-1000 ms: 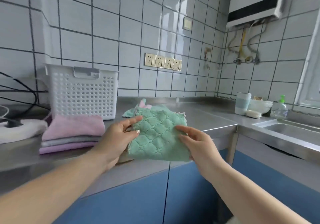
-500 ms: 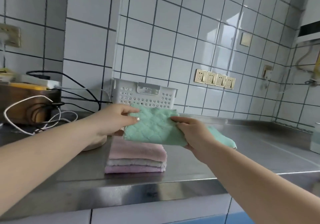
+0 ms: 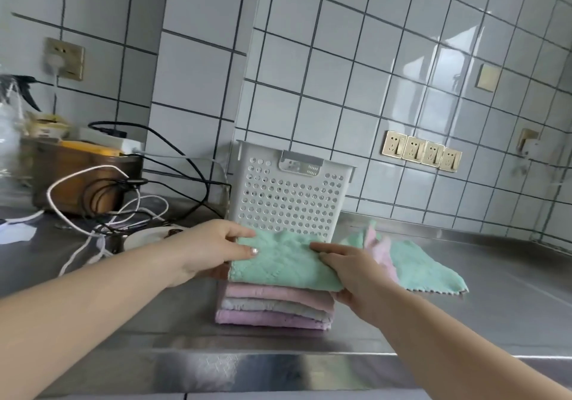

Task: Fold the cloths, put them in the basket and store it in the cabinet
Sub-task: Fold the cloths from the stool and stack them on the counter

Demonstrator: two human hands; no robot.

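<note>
A folded green cloth (image 3: 278, 263) lies on top of a stack of folded pink and grey cloths (image 3: 275, 306) on the steel counter. My left hand (image 3: 213, 249) pinches its left edge, thumb on top. My right hand (image 3: 353, 268) grips its right edge, fingers on top and thumb underneath. Directly behind the stack stands the white perforated basket (image 3: 291, 195). To the right lie unfolded cloths, a green one (image 3: 424, 269) with a pink one (image 3: 376, 244) on it.
Tangled black and white cables (image 3: 123, 201) and a brown box (image 3: 71, 176) fill the counter's left side. A round white object (image 3: 148, 235) sits beside my left wrist. Wall sockets (image 3: 422, 155) are on the tiled wall. The counter edge (image 3: 278, 365) runs across the front.
Both hands carried the folded green cloth left from the counter's front edge, held it above the stack, then lowered it onto the pile.
</note>
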